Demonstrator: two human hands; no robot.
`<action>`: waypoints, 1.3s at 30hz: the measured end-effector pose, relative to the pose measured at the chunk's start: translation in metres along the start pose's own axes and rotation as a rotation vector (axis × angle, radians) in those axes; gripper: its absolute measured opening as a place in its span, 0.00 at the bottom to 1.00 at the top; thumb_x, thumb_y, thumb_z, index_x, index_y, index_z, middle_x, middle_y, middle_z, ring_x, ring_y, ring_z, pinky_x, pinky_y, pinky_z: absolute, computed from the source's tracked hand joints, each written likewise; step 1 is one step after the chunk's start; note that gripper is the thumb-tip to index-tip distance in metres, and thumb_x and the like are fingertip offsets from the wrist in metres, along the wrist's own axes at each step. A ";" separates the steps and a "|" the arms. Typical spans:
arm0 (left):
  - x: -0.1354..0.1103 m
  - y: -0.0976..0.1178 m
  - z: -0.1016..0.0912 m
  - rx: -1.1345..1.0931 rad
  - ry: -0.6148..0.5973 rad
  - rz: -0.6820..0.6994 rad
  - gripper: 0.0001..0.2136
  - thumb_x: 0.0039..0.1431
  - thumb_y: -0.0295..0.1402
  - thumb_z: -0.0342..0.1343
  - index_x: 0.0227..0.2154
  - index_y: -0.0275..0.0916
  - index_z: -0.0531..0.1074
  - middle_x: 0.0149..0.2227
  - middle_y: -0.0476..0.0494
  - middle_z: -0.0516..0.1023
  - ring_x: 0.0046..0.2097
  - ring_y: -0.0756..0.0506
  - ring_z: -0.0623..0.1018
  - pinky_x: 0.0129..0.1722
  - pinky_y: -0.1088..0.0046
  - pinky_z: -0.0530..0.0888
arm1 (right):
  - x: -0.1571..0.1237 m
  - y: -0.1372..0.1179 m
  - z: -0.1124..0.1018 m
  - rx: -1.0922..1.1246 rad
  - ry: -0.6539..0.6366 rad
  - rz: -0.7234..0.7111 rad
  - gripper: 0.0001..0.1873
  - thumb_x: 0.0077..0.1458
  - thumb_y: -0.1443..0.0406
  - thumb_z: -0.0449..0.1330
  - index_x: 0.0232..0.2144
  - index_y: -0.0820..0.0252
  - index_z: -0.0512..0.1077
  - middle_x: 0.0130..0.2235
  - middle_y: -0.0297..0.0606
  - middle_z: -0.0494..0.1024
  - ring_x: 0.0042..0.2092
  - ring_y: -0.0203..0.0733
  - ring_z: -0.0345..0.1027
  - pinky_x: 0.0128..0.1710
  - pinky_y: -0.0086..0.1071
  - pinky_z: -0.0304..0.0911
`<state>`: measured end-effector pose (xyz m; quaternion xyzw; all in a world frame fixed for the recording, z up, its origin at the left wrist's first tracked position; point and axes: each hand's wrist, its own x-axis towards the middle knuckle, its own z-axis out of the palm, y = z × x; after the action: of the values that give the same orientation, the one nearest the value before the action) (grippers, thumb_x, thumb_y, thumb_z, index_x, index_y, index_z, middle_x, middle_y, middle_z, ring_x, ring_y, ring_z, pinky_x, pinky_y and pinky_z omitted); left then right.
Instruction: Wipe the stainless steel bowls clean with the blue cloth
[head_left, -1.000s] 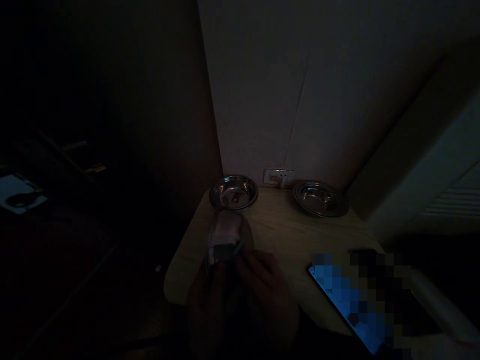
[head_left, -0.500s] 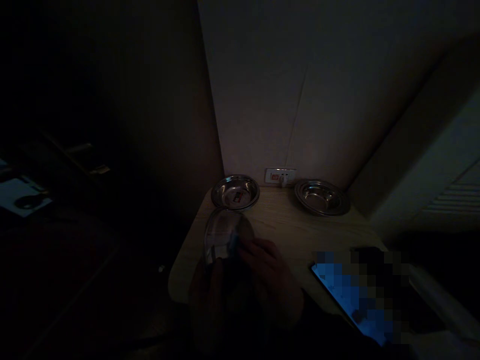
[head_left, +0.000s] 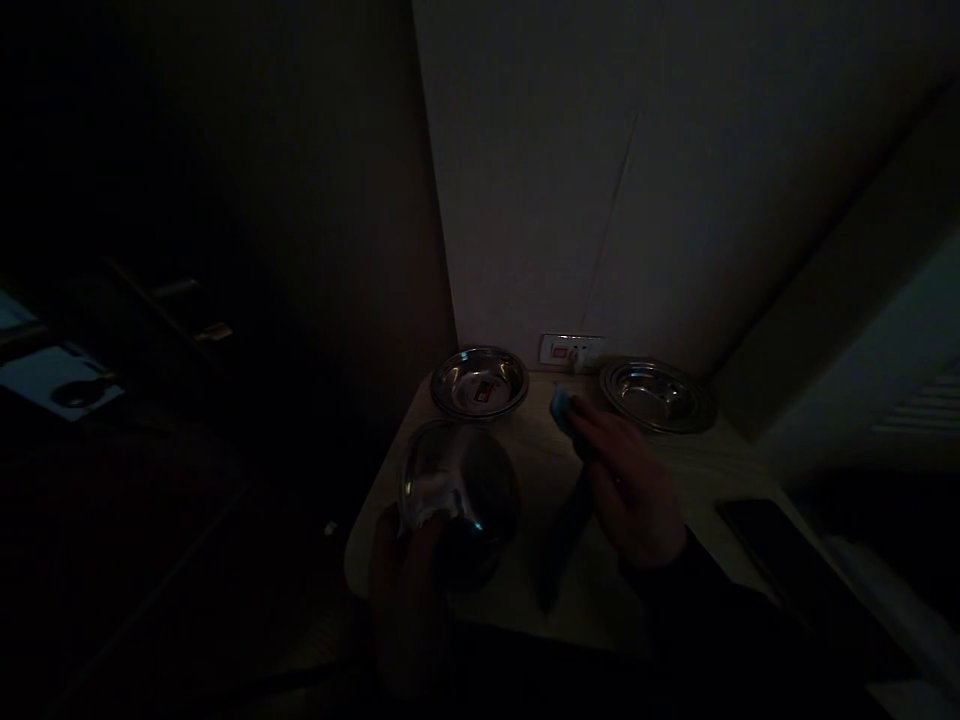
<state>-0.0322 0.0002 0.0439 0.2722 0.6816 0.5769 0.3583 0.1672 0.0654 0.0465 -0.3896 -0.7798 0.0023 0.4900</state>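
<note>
One metal bowl (head_left: 484, 490) is clasped by its edge in the left hand (head_left: 409, 580), seen across a dim room. Right of that grip, the right hand (head_left: 634, 485) pinches a small bluish piece (head_left: 560, 407), clear of the bowl. Beyond lie a labelled dish (head_left: 469, 380) and, farther right, stacked dishes (head_left: 660, 400). Handling appears unfinished; whether the dishes are done, I cannot tell.

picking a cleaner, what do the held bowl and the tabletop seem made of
Held bowl: probably polished stainless steel, judging by the bright, mirror-like highlights on its curved side. Tabletop: wood or wood-look laminate, pale, with faint grain-like streaks; the dim light leaves open which one.
</note>
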 end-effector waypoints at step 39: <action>-0.025 -0.022 0.017 0.100 -0.086 0.067 0.18 0.49 0.43 0.56 0.40 0.37 0.72 0.41 0.38 0.79 0.43 0.39 0.79 0.40 0.67 0.76 | -0.014 -0.041 0.024 -0.036 -0.159 -0.102 0.20 0.61 0.72 0.46 0.53 0.66 0.67 0.53 0.46 0.73 0.52 0.48 0.62 0.48 0.43 0.70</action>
<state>-0.0025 -0.0132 0.0251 0.3372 0.6840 0.5416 0.3536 0.1267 0.0373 0.0388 -0.3568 -0.8350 -0.0056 0.4190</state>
